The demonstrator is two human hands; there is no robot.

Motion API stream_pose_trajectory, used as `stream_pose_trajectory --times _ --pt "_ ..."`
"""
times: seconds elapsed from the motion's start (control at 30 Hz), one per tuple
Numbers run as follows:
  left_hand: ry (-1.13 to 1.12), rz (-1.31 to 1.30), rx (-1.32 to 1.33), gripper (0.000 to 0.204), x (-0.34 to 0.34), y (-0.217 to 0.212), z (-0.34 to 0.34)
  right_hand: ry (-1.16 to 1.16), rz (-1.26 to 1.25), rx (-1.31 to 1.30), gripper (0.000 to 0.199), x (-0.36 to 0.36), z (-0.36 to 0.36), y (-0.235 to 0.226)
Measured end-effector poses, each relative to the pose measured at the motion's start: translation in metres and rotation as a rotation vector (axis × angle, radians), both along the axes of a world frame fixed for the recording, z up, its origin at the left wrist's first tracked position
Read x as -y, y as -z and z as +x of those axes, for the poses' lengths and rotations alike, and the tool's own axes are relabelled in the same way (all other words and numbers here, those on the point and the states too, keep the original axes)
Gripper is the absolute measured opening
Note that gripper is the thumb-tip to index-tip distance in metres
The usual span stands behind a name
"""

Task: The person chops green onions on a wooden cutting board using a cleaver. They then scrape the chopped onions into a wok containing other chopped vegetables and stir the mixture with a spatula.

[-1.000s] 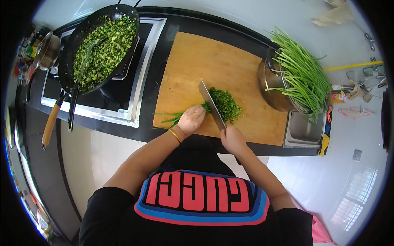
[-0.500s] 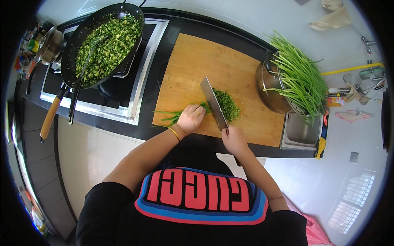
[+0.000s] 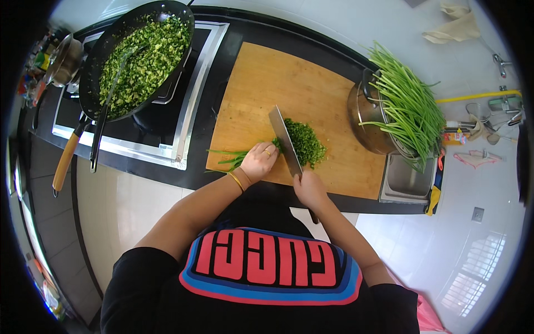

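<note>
My left hand [image 3: 258, 162] is closed over a small bunch of chives [image 3: 227, 160], its fingertips right beside the cleaver blade. The uncut stalks stick out to the left from under the hand. In my right hand [image 3: 310, 190] is the handle of a broad cleaver [image 3: 285, 140], whose blade stands on edge at the cut end of the bunch. A heap of finely chopped chives [image 3: 305, 143] lies against the blade's right side. All of this rests near the front edge of a wooden cutting board [image 3: 278, 78].
A wok [image 3: 90, 92] of chopped greens, with a ladle-like utensil in it, sits on the stove [image 3: 186, 100] at left. A big metal pot [image 3: 364, 125] at the board's right bears a pile of long chives [image 3: 403, 106]. Beyond it is a small sink [image 3: 409, 177].
The cleaver and my right hand have shifted slightly left, toward my left hand. My left hand keeps its place on the chives.
</note>
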State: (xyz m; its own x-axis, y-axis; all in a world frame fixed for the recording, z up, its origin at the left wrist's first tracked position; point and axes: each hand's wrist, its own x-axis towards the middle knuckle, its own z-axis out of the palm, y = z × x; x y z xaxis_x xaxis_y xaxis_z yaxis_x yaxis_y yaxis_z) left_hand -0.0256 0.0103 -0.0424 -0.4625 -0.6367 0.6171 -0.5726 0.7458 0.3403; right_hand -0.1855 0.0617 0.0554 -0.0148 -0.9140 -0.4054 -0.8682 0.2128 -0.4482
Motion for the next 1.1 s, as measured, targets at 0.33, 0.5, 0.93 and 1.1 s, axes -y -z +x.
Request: stream_pose_trajectory --times 0.33,0.5,0.93,1.1 --pt "0.001 0.105 0.128 0.014 -0.001 -0.014 0.003 0.027 -0.172 0.104 0.020 0.018 -0.008 0.018" --pt "0.004 0.053 -0.034 0.013 0.000 -0.006 0.004 -0.021 -0.076 0.045 0.022 -0.010 -0.016 -0.010" --pt "-0.011 0.056 -0.067 0.013 -0.004 -0.003 0.005 -0.076 0.011 0.027 0.020 -0.011 -0.017 -0.008" --pt "0.016 0.073 -0.037 0.016 -0.003 -0.003 0.005 0.018 -0.030 -0.011 0.018 0.013 0.011 0.018"
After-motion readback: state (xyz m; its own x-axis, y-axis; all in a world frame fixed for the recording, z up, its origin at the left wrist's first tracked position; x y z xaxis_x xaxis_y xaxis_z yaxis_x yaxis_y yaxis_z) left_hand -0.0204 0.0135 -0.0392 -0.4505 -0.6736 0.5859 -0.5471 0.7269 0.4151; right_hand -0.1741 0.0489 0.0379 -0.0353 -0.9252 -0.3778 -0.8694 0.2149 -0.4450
